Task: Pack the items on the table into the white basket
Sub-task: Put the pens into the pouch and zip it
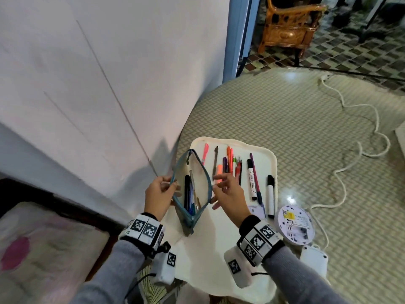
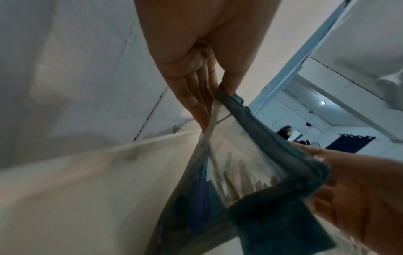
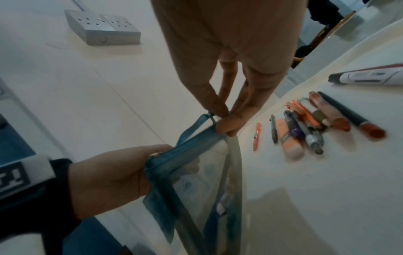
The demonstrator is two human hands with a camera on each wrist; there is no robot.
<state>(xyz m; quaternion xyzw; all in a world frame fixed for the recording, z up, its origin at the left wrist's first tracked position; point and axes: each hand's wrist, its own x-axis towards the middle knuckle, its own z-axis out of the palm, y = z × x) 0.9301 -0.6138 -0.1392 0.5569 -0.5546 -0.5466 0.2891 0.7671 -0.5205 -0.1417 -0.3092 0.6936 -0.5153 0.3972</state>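
A clear pencil pouch point(image 1: 190, 218) with teal zipper edging is held open above the white basket point(image 1: 270, 153), a shallow tray. My left hand point(image 1: 169, 185) pinches the pouch's left rim; the left wrist view shows the thumb and fingers point(image 2: 196, 96) on the teal edge point(image 2: 250, 120). My right hand point(image 1: 219, 191) pinches the right rim, thumb and fingertips point(image 3: 226, 126) closed on the zipper edge point(image 3: 196, 139). Several pens point(image 1: 190, 194) stand inside the pouch. More pens and highlighters point(image 1: 230, 165) and two markers point(image 1: 252, 181) lie in the tray.
A round white device point(image 1: 294, 224) and a small white box point(image 1: 313, 260) sit right of the tray on the patterned table point(image 1: 306, 128). A white cord point(image 1: 350, 154) snakes across it. The wall stands close on the left. A power strip point(image 3: 102, 27) shows in the right wrist view.
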